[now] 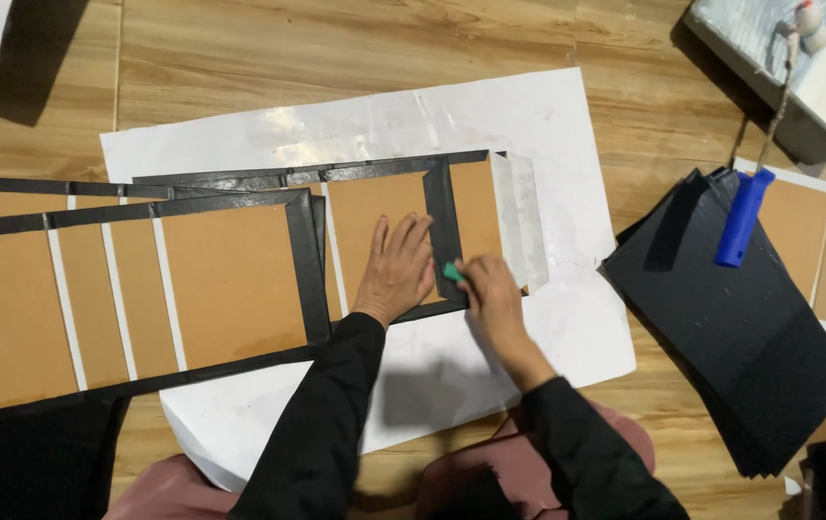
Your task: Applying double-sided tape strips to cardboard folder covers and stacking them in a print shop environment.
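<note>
1. My left hand lies flat, palm down and fingers spread, on the brown cardboard panel; its grip is released and holds nothing.
2. My right hand has its grip clenched on a small green scraper, which it presses against the black edging strip at the panel's right side.
3. The panel sits on a large white sheet of paper spread over the wooden floor.
4. To the left, more black-bordered brown panels overlap each other, joined by thin white gaps.
5. To the right, a stack of black sheets rests on the floor, with a blue-handled roller lying across its top corner.
6. Both my sleeves are black.
</note>
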